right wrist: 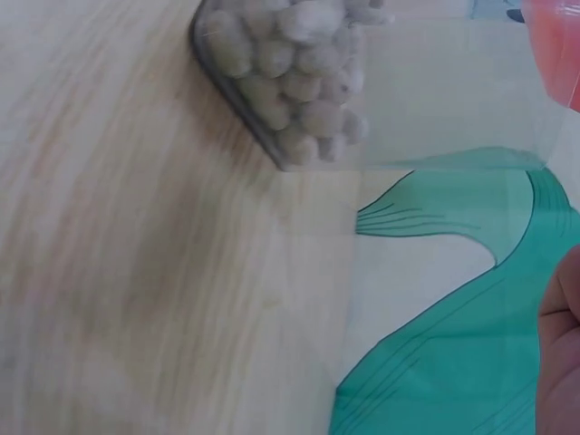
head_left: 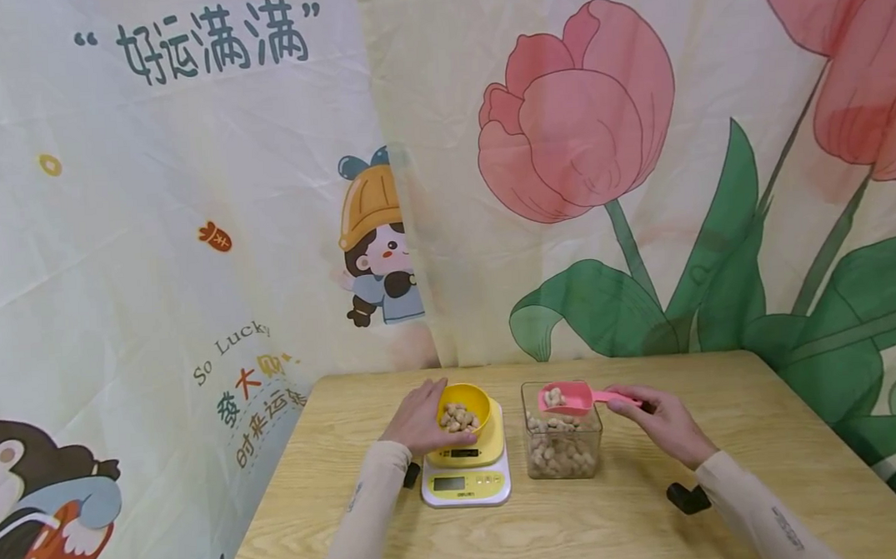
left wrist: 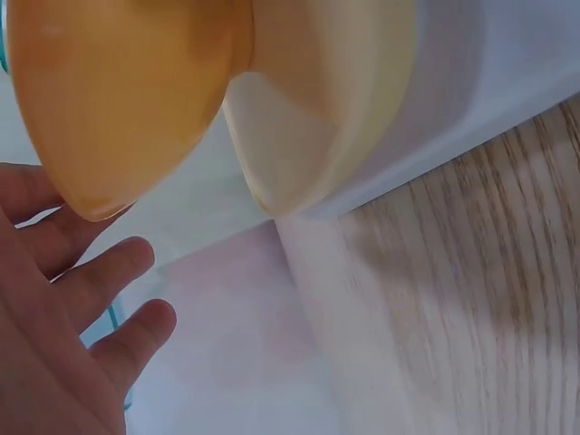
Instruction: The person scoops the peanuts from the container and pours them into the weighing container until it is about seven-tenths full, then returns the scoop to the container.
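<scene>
A yellow bowl (head_left: 470,393) with peanuts (head_left: 458,417) in it stands on the kitchen scale (head_left: 466,489). My left hand (head_left: 420,421) holds the bowl from its left side, thumb at the near rim and fingers at the far side. In the left wrist view, spread fingers (left wrist: 109,281) lie by the bowl's edge (left wrist: 127,109). My right hand (head_left: 668,428) grips the handle of a pink scoop (head_left: 579,399). Some peanuts lie in the scoop, which is over a clear box (head_left: 600,430) of peanuts. The right wrist view shows only the scoop's edge (right wrist: 553,45).
The scale and the box stand side by side on a wooden table (head_left: 564,533), a small gap between them. Behind the table hangs a printed cloth (head_left: 456,296) with tulips and cartoon figures. Dark wrist-worn pieces (head_left: 687,497) show near both wrists.
</scene>
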The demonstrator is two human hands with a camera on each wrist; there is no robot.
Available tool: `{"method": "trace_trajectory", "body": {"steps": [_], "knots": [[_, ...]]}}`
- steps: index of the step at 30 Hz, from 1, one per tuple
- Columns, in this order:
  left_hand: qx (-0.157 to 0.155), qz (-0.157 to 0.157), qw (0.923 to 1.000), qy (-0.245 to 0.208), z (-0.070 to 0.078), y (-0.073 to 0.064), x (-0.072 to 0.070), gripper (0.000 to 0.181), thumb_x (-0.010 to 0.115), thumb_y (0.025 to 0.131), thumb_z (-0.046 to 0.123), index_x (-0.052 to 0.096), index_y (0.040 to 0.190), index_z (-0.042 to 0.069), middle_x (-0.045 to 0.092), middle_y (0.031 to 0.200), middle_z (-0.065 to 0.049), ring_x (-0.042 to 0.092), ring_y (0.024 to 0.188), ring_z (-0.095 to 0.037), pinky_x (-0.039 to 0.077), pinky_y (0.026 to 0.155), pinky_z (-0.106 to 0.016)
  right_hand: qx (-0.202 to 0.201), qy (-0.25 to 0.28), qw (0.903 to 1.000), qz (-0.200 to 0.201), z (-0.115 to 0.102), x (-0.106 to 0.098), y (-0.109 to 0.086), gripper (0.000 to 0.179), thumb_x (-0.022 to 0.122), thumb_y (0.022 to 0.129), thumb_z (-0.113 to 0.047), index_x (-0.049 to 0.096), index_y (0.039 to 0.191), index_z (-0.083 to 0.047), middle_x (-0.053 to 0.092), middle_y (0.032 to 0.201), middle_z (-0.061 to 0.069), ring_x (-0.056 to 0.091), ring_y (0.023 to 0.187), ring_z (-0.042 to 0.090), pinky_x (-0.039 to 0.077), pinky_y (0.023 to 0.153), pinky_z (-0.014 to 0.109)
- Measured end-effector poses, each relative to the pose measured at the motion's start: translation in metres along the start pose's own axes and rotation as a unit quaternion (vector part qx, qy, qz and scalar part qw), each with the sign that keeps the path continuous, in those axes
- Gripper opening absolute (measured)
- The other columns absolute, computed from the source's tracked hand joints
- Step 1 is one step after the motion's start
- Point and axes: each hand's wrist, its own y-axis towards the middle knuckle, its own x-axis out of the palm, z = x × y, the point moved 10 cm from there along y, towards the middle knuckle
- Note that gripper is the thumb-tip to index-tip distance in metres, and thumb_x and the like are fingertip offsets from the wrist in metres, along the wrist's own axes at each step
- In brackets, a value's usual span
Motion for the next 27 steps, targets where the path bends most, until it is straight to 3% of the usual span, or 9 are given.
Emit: {"method": "trace_trajectory", "body": {"steps": [3,10,14,21,27], "knots": [[-0.007,0.002,1.0000,-0.001,-0.004,-0.001,0.003,0.122,0.072,0.067,0.082,0.032,0.159,0.012,0.036,0.160,-0.018,0.036,0.144,-0.039,0.030,0.118,-0.054,-0.007,-0.005,0.9999,-0.008,-0.008,0.003,0.008,0.036,0.065,0.100,-0.032,0.069,0.131,-0.011,0.071,0.123,0.008,0.066,0.100,0.011,0.057,0.077,0.029],[-0.014,-0.006,0.9999,-0.002,-0.008,0.001,0.004,0.121,0.071,0.067,0.082,0.033,0.159,0.013,0.036,0.159,-0.017,0.037,0.143,-0.038,0.031,0.117,-0.054,-0.053,0.019,0.9982,-0.019,-0.037,0.016,0.035,0.030,0.068,0.099,-0.027,0.072,0.126,-0.014,0.073,0.105,0.007,0.051,0.071,0.019,0.043,0.055,0.029],[-0.016,-0.007,0.9998,-0.010,-0.009,0.002,0.006,0.121,0.072,0.067,0.082,0.033,0.159,0.014,0.036,0.160,-0.015,0.037,0.143,-0.037,0.032,0.117,-0.054,-0.051,0.040,0.9974,-0.030,-0.046,0.031,0.048,0.030,0.069,0.099,-0.029,0.072,0.126,-0.016,0.072,0.106,0.007,0.050,0.073,0.018,0.044,0.056,0.028],[-0.015,-0.011,0.9995,-0.025,-0.009,0.002,0.011,0.120,0.072,0.069,0.079,0.031,0.160,0.013,0.035,0.161,-0.015,0.036,0.144,-0.038,0.032,0.116,-0.055,-0.037,0.019,0.9978,-0.052,-0.055,0.061,0.065,0.033,0.069,0.097,-0.039,0.074,0.122,-0.019,0.072,0.114,0.002,0.062,0.091,0.026,0.056,0.074,0.028],[-0.009,-0.005,0.9994,-0.032,-0.008,0.001,0.007,0.119,0.073,0.069,0.079,0.032,0.160,0.014,0.035,0.160,-0.018,0.036,0.144,-0.038,0.032,0.117,-0.055,-0.039,-0.032,0.9955,-0.080,-0.066,0.082,0.072,0.032,0.072,0.093,-0.042,0.076,0.116,-0.020,0.071,0.097,0.000,0.057,0.079,0.025,0.050,0.063,0.027]]}}
